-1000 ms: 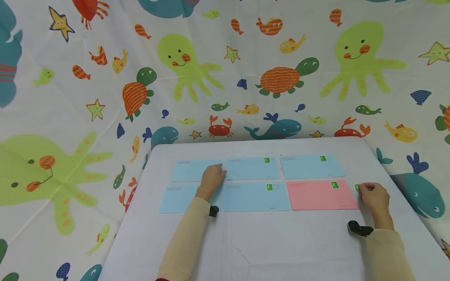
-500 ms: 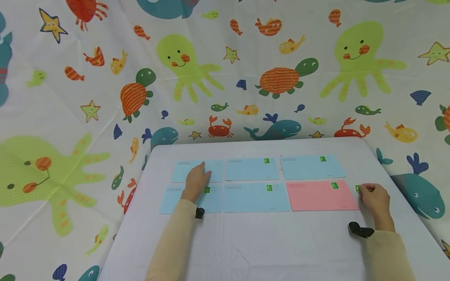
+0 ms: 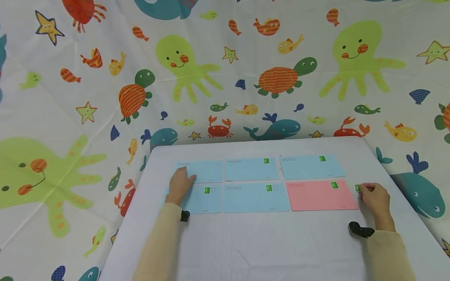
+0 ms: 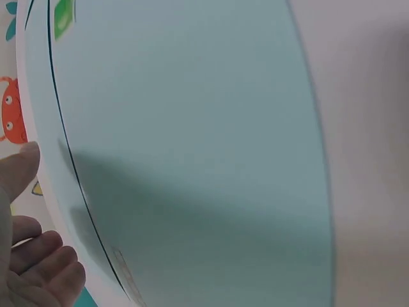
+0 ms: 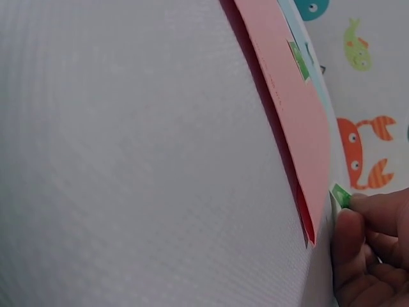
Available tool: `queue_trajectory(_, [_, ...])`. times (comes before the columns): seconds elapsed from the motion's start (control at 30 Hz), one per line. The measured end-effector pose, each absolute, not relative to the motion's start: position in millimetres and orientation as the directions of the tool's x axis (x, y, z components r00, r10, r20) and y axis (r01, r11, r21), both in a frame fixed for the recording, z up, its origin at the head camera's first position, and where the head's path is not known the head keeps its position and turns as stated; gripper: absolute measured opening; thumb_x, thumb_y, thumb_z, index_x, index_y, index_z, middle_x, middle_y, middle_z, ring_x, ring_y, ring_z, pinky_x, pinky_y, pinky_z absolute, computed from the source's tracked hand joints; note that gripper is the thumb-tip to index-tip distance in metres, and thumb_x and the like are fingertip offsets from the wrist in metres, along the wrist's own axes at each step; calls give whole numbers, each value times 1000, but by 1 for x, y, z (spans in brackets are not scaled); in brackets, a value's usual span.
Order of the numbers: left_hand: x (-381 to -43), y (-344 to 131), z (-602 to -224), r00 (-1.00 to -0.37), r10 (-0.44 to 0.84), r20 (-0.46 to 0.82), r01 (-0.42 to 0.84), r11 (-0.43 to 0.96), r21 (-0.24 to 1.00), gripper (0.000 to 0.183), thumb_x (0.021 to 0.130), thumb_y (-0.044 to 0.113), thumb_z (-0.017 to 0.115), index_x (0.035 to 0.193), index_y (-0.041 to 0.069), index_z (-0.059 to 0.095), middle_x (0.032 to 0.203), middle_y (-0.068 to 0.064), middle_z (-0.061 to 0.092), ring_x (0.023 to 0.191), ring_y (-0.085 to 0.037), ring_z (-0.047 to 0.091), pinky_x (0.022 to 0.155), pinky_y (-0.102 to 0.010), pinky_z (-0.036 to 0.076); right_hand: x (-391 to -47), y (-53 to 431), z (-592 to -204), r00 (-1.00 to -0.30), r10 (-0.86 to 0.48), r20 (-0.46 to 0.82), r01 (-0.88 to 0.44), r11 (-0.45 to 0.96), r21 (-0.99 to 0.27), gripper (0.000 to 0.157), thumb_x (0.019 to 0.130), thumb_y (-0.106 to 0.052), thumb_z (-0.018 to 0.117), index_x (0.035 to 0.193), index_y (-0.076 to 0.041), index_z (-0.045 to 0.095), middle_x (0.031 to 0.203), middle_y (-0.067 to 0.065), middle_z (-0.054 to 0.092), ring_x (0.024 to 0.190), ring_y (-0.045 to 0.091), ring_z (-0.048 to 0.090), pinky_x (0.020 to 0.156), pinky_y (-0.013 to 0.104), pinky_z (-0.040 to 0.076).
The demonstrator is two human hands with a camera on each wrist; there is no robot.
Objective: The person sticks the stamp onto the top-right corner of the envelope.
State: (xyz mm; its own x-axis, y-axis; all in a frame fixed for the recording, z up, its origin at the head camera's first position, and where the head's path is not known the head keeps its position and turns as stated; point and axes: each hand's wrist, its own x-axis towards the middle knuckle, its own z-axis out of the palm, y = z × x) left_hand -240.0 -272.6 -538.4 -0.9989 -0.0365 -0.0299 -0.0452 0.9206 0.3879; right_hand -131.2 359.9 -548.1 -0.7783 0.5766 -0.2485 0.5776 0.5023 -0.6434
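Observation:
My left hand (image 3: 180, 186) hovers over or touches the left end of the upper-left blue envelope (image 3: 206, 170) in the head view; contact cannot be told. Its forearm covers part of the lower-left blue envelope (image 3: 202, 203), which bears a green stamp (image 3: 207, 190). Loosely bent fingers (image 4: 54, 265), holding nothing, appear in the left wrist view. Right of the pink envelope (image 3: 318, 197), my right hand (image 3: 377, 197) pinches a small green stamp (image 3: 357, 188) between thumb and forefinger. The right wrist view shows that stamp (image 5: 340, 195) jutting from the fingertips.
Three more blue envelopes, upper middle (image 3: 250, 171), upper right (image 3: 309, 168) and lower middle (image 3: 251, 201), lie flat, each with a green stamp. All the envelopes form two rows on the white-covered table (image 3: 263, 246). A sea-animal cloth (image 3: 246, 50) hangs behind it.
My left hand has moved left along the upper-left envelope, uncovering its right end and the stamp on the envelope below. The right hand stays put with its stamp. The head view has shifted slightly.

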Motion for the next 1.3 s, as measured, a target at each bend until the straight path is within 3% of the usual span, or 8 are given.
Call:
queue_trajectory(0.2, [-238,-294,-544,-996,-66,-57,-83,925,372,66,99,30,62,141,-16,43,142,-34,49,136,-46,47,113,-54,40,-130,361,-550,-785,570,-242,568,509,-647,50,105,-25,42,137,13,46,105,21,57,77,17,56,52,16,41])
queue_trajectory(0.5, [-233,-306,-545,-992,-96,-86,-121,926,357,53,101,23,59,134,-17,50,133,-34,56,129,-46,54,109,-53,45,-129,362,-548,-794,560,-237,556,510,-656,50,105,-25,43,137,13,46,103,19,58,74,12,55,53,16,42])
queue_trajectory(0.73, [-229,-307,-538,-990,-104,-94,-132,918,375,42,101,17,59,126,-17,56,118,-33,63,108,-40,66,97,-52,53,-127,363,-547,-808,537,-242,540,508,-671,50,105,-26,41,137,12,46,94,12,60,66,3,54,55,18,44])
queue_trajectory(0.9, [-228,-309,-539,-991,-96,-98,-125,925,358,39,101,16,59,122,-17,58,109,-30,65,95,-34,66,91,-49,56,-127,363,-547,-804,534,-260,542,482,-688,50,106,-24,39,140,12,43,96,12,60,65,2,55,54,17,46])
queue_trajectory(1.13, [-231,-312,-545,-988,-107,-113,-143,915,378,38,102,16,57,121,-16,59,113,-31,65,102,-37,67,93,-50,55,-128,366,-550,-793,536,-291,554,433,-711,53,108,-25,33,146,12,34,105,16,57,65,0,55,54,14,47])
queue_trajectory(1.3, [-232,-313,-548,-989,-105,-109,-139,917,374,40,102,16,56,125,-17,57,126,-33,61,119,-45,62,100,-53,51,-126,368,-549,-795,518,-315,557,419,-717,54,109,-26,32,148,11,30,111,18,55,66,-1,55,54,12,48])
